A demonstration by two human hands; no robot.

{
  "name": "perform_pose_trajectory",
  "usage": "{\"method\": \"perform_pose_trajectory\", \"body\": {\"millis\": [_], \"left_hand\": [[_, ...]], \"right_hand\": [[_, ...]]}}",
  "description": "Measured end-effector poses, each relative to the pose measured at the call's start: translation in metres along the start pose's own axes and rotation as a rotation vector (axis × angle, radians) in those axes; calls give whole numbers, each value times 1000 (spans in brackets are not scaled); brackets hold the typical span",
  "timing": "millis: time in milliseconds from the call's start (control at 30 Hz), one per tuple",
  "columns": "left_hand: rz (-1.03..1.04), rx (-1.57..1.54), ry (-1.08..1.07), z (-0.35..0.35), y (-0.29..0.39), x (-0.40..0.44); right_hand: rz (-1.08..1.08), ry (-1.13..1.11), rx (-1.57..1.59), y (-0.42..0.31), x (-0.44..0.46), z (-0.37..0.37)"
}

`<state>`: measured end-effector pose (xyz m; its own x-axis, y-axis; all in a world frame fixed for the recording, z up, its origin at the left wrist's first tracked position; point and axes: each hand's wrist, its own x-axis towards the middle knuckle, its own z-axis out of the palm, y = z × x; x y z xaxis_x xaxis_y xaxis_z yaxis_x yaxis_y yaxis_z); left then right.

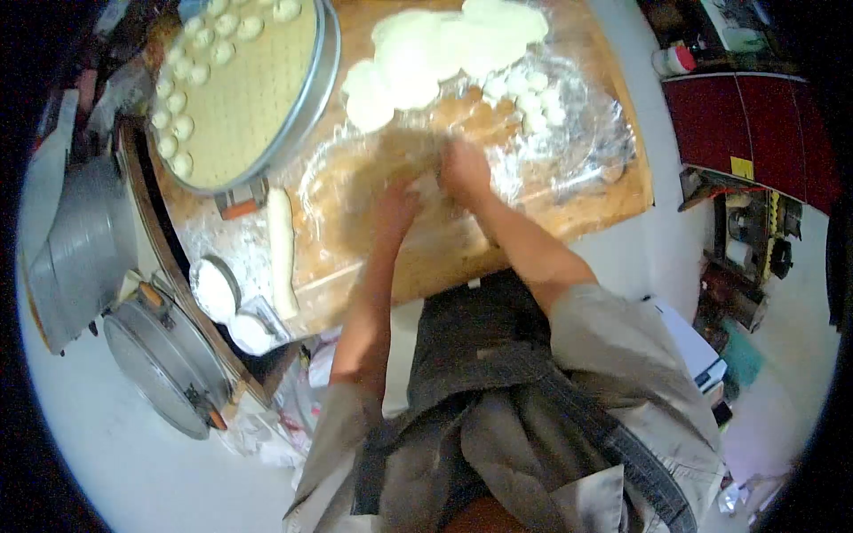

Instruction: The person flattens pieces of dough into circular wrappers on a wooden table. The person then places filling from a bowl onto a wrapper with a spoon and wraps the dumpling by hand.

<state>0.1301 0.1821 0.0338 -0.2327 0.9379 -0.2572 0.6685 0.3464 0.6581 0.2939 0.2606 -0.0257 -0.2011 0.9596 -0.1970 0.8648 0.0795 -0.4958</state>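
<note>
My left hand [399, 204] and my right hand [464, 171] are close together over the middle of the floured wooden board [355, 235]. Motion smears both. The right hand's fingers look curled into a fist, and whatever they may hold is hidden. The left hand's fingers are too blurred to read. Just beyond the hands lie flat, overlapping rounds of rolled dough [418, 53]. Small dough pieces [533, 99] sit in flour to the right of them. A long dough roll [280, 249] rests on the board to the left.
A large round steamer tray [249, 107] with several filled buns [181, 127] along its edge stands at the upper left. Two white containers of flour [215, 289] are at the board's near left corner. Metal steamer rings [164, 364] are below left; dark red cabinets [746, 133] stand at right.
</note>
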Motion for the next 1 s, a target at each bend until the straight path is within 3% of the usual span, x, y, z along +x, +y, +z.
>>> {"method": "perform_pose_trajectory", "body": {"millis": [33,67,100,133,200,267,333,367,400,467,500,567,733,800,900,967,1000], "left_hand": [[18,56,-138,2,-10,17],[29,115,-277,3,-22,32],[32,-72,-196,-1,-30,38],[53,-58,-189,-3,-19,43],[-253,-1119,125,-1,9,51],[-334,-1185,145,10,8,65],[-335,-802,142,24,29,68],[-237,-498,133,32,34,72],[-232,-489,121,40,47,76],[126,-207,116,56,84,85],[130,-207,107,63,104,95],[471,106,130,73,138,119],[498,269,89,98,166,153],[368,312,-26,96,163,150],[473,357,86,94,114,107],[276,388,6,72,104,57],[277,392,16,64,99,43]], "right_hand": [[-319,50,-296,9,-17,-11],[-376,117,-244,12,-31,-25],[-431,174,-191,15,-45,-35],[-502,290,-305,19,-54,-39],[-548,420,-419,42,-57,-17],[-391,-117,-221,77,-55,37],[-396,-78,-201,73,-55,26],[-412,-70,-181,68,-57,21],[-422,-70,-163,66,-58,18],[-435,-80,-134,66,-63,16],[-443,-84,-123,66,-64,15],[-455,-92,-108,67,-65,14],[-523,-97,-74,76,-65,8],[-562,-78,-50,85,-67,7],[-619,82,-40,102,-73,23],[-617,16,-52,105,-69,9],[-623,-7,-62,107,-68,2]]}}
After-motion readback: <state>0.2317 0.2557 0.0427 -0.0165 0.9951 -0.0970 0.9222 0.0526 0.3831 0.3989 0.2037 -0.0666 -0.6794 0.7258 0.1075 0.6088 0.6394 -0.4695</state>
